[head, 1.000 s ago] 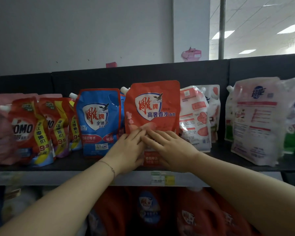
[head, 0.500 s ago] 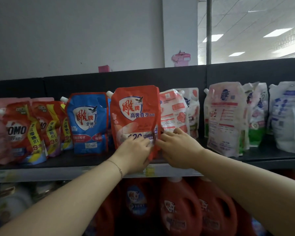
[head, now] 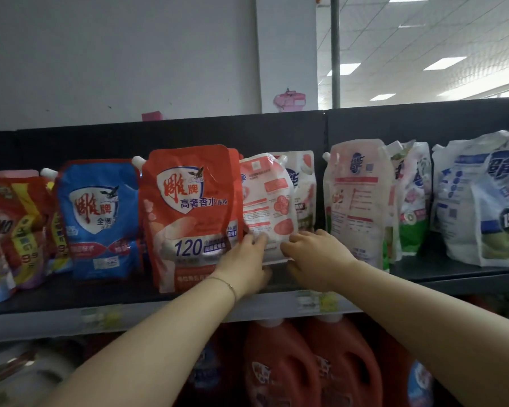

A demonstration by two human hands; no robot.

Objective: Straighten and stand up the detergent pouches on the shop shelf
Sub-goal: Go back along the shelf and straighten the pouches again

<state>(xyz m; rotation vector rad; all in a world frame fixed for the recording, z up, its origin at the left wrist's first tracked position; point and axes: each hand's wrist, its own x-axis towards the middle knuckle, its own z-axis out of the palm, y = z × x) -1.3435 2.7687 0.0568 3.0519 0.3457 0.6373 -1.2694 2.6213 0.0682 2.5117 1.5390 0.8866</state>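
While the head view looks at the shelf point(head: 115, 292), both hands sit at the bottom of a white-and-pink pouch point(head: 266, 201). The left hand point(head: 244, 259) pinches its lower left corner, fingers on the face and thumb below. The right hand point(head: 313, 257) grips the lower right edge with curled fingers, thumb under the bottom seam. The pouch is mid-shelf, tilted slightly left, its left edge touching the red pouch point(head: 188, 212). Cannot tell if its base rests on the shelf. The red pouch stands upright with a blue pouch point(head: 96, 212) just beside it on the left. A pale pouch point(head: 356, 201) stands to the right, apart. There is a thin bracelet point(head: 228, 284) on the left wrist. Orange jugs point(head: 276, 371) are on the level below.
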